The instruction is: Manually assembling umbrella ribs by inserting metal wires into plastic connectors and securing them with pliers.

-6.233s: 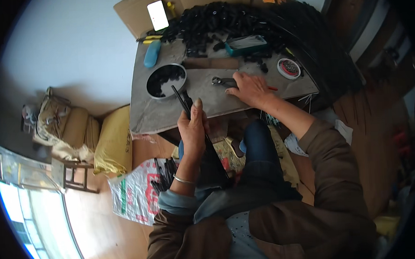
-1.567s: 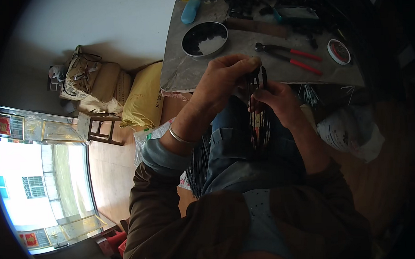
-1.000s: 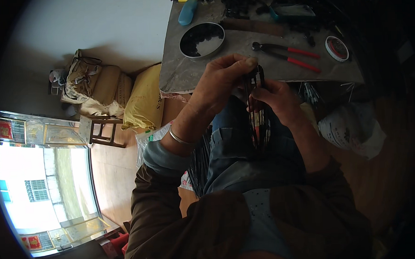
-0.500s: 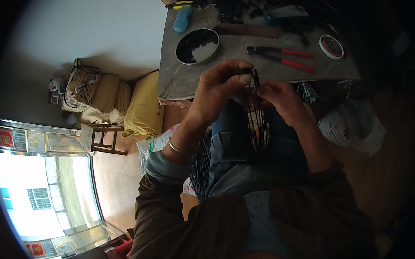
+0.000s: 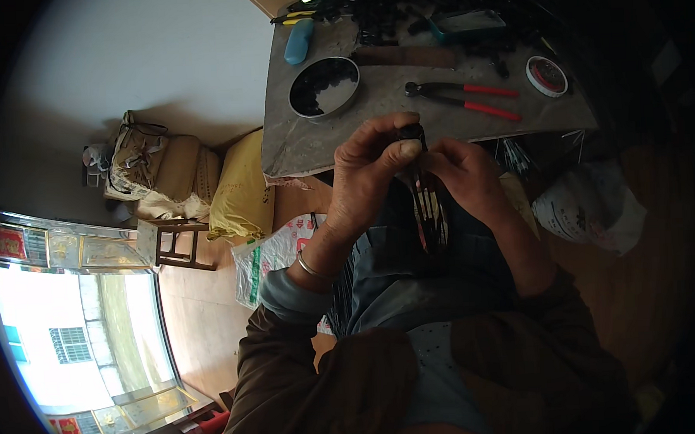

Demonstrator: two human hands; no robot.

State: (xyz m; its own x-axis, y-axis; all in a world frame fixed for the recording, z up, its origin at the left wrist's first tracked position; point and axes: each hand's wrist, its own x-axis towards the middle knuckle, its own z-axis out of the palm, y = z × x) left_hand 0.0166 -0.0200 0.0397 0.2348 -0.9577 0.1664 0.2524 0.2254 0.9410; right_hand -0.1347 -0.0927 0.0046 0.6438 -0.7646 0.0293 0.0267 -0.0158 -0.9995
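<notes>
Holding black strips (image 5: 432,233), hands (image 5: 361,166) face a grey table (image 5: 302,145) near a wall (image 5: 185,53).

L grip (image 5: 369,169): pinching blk rods (image 5: 440,230) @ top | R grip (image 5: 470,179): fingers at rods | red-hdl pliers (image 5: 489,90) on tbl (image 5: 302,145)

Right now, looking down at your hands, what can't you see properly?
Head view:
Black strands: the left hand covers part of their upper ends; their lower ends fade into shadow.
Right hand: too dark at the fingertips to tell exactly what they pinch.
Heap of black pieces: cut off by the top edge.
Round white dish: its contents are too small and dim.
</notes>
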